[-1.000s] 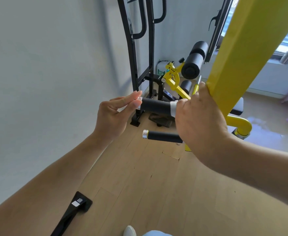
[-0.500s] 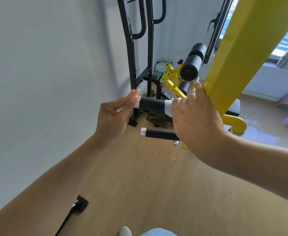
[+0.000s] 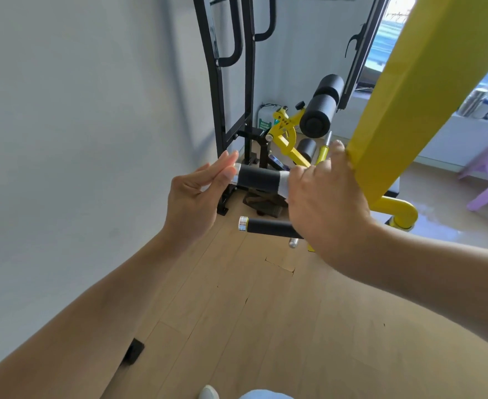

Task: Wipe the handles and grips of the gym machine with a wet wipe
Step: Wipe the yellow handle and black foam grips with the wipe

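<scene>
Black foam covers the upper grip (image 3: 258, 181), a short horizontal handle of the gym machine that sits in the middle of the head view, with a silver cap at its left end. The left hand (image 3: 196, 197) is at that capped end: its fingers are fairly straight and the fingertips (image 3: 231, 165) lie against the cap, with a bit of white showing between thumb and fingers, though what that white is cannot be told. The right hand (image 3: 323, 203) is curled around the right end of the same grip, clenched over a white wet wipe (image 3: 283, 184) whose edge shows as a pale band wrapped round the foam just left of the knuckles. The rest of the wipe is hidden under the hand.

Just below lies a second, thinner lower grip (image 3: 268, 226), also black with a shiny silver cap on its left end; its right part disappears behind the right hand. A thick yellow beam (image 3: 415, 82) of the machine slants from the upper right down to just behind the right hand's knuckles. Farther back stand black foam rollers (image 3: 319, 110), a yellow adjustment bracket (image 3: 283, 133) and a black upright frame (image 3: 234, 82) near the pale wall (image 3: 78, 110). The wooden floor (image 3: 251, 312) runs below, with a purple stool (image 3: 487, 180) at the far right near the window.
</scene>
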A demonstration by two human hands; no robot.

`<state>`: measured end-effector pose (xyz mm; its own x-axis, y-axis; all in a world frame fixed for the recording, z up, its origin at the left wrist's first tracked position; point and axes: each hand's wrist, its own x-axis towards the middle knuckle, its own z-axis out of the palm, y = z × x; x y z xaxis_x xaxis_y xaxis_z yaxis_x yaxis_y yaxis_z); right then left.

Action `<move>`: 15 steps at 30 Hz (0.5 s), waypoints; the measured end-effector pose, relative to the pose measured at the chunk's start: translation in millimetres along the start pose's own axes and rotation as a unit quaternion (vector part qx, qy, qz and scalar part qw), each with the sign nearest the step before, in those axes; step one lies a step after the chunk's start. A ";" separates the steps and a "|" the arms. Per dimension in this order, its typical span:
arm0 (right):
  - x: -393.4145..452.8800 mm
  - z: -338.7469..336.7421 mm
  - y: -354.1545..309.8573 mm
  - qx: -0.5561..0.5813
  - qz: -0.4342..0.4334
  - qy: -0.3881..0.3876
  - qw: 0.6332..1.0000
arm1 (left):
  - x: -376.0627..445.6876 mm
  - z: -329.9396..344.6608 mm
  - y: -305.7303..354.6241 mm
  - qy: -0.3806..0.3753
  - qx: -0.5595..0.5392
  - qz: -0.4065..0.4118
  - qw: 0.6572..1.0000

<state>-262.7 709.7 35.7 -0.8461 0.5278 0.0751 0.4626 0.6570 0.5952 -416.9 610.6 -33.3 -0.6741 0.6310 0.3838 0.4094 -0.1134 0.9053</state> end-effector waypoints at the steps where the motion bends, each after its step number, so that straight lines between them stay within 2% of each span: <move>1: 6.3 1.5 -6.3 0.031 -0.002 0.019 0.999 | 0.5 0.5 0.5 -0.001 -0.002 -0.005 1.000; 5: 38.9 9.0 -37.0 0.161 -0.062 0.133 0.976 | 0.7 -0.6 2.4 0.003 -0.001 -0.012 1.000; 7: 38.0 8.1 -32.7 0.174 -0.060 0.112 0.976 | 1.5 -1.8 0.3 0.006 0.011 0.005 1.000; 11: 8.6 7.6 -1.8 0.102 -0.018 0.036 0.994 | 1.7 -1.4 -5.7 0.003 -0.002 0.002 1.000; 13: 8.5 8.6 -3.9 0.098 -0.020 0.038 0.994 | 0.2 -0.1 -4.7 0.000 -0.008 -0.003 1.000; 15: 19.3 10.8 -15.1 0.163 -0.036 0.073 0.983 | 0.1 0.4 -1.8 -0.008 -0.001 -0.006 1.000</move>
<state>-283.1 715.8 19.5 -0.8977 0.4063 0.1703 0.4403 0.8398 0.3176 -417.4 611.2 -35.0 -0.6692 0.6449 0.3690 0.3996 -0.1064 0.9105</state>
